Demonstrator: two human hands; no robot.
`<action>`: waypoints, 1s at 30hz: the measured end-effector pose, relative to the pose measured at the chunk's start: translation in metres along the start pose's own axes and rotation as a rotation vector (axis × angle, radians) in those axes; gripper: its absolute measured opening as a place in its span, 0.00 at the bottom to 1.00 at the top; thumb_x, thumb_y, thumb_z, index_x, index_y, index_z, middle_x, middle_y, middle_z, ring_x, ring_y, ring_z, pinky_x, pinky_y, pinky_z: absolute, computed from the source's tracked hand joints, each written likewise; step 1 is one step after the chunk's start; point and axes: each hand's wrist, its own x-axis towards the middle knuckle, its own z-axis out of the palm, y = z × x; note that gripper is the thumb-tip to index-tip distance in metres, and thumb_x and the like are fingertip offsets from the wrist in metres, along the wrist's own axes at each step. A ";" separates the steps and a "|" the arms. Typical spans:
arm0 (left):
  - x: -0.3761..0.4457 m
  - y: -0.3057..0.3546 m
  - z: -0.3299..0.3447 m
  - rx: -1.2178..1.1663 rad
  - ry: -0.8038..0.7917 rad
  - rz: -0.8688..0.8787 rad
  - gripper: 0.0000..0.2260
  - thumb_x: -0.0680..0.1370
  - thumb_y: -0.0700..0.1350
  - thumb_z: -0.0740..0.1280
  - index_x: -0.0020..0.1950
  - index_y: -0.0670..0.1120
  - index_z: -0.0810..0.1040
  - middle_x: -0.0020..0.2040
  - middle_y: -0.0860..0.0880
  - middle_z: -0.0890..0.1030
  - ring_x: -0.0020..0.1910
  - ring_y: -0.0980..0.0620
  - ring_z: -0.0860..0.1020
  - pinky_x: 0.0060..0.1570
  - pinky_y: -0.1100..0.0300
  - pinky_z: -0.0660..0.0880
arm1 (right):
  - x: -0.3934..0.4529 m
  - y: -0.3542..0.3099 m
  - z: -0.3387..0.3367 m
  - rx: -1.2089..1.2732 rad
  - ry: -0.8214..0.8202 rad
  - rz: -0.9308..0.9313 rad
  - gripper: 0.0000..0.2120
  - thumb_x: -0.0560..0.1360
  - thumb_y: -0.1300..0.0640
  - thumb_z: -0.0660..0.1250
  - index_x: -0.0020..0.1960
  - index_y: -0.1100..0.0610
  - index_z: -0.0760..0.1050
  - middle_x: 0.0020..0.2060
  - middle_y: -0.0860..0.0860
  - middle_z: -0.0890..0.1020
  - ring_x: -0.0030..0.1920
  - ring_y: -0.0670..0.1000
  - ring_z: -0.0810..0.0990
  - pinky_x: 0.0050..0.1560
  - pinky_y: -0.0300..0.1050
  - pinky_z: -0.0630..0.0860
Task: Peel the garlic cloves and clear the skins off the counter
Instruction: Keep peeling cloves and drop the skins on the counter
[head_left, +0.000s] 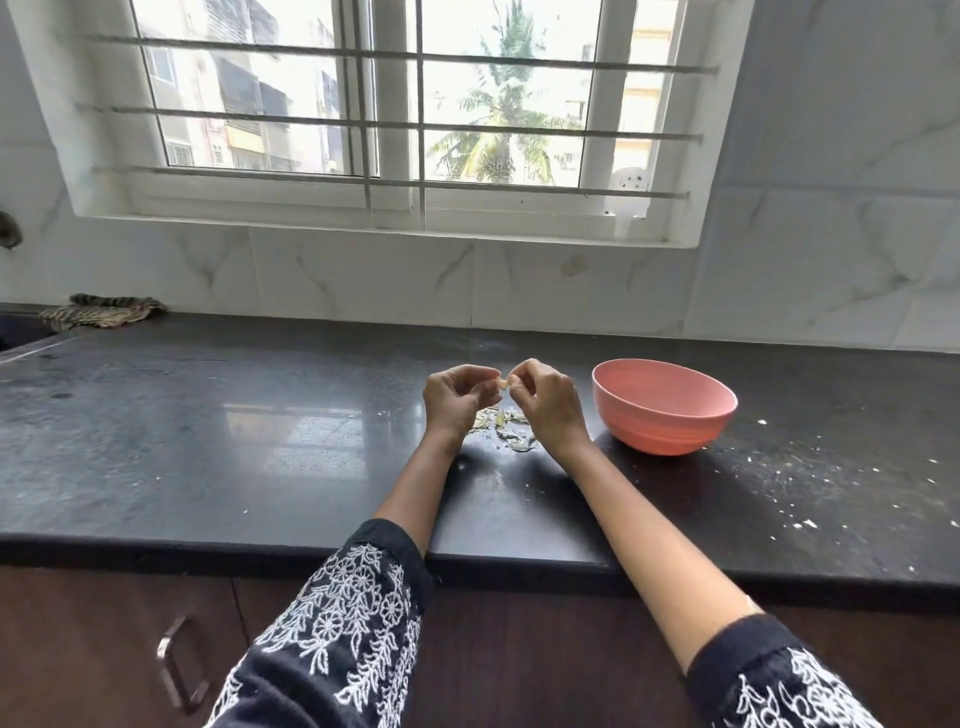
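Head cam looks down at a dark tabletop (208, 441) under a window, so going left to right: a striped cloth (98, 310) sits at the far left against the wall, well away from the action. Mid-frame the left hand (454, 397) and right hand (545, 400) meet above the surface, both grips curled and pinching one small garlic clove (503, 383) between the fingertips. Right below them is a little heap of skins (501, 428) lying on the tabletop. Further right is a pink bowl (664, 405), can't see what's inside. My guess at the risk: the clove's tiny and probably slippery, so it could pop out and land in the skins, and those papery bits could scatter when swept up.
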 end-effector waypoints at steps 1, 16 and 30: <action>-0.001 0.001 0.000 -0.003 -0.009 -0.003 0.06 0.70 0.29 0.70 0.46 0.34 0.80 0.28 0.53 0.81 0.30 0.59 0.80 0.36 0.66 0.79 | 0.000 0.000 0.000 0.003 0.006 -0.002 0.04 0.74 0.60 0.65 0.42 0.59 0.76 0.35 0.49 0.76 0.38 0.51 0.74 0.39 0.47 0.69; -0.002 0.000 0.002 -0.043 -0.141 -0.074 0.03 0.74 0.33 0.68 0.45 0.40 0.79 0.31 0.49 0.82 0.30 0.56 0.81 0.39 0.64 0.80 | -0.002 -0.004 -0.002 0.075 0.043 0.084 0.06 0.75 0.57 0.65 0.44 0.60 0.76 0.33 0.48 0.77 0.35 0.50 0.74 0.37 0.44 0.68; -0.005 0.004 0.005 -0.164 -0.128 -0.060 0.04 0.75 0.33 0.66 0.42 0.39 0.79 0.33 0.49 0.83 0.34 0.54 0.83 0.39 0.65 0.79 | -0.003 -0.005 -0.001 -0.011 0.050 0.067 0.07 0.75 0.54 0.66 0.45 0.58 0.76 0.37 0.51 0.80 0.37 0.50 0.75 0.39 0.45 0.70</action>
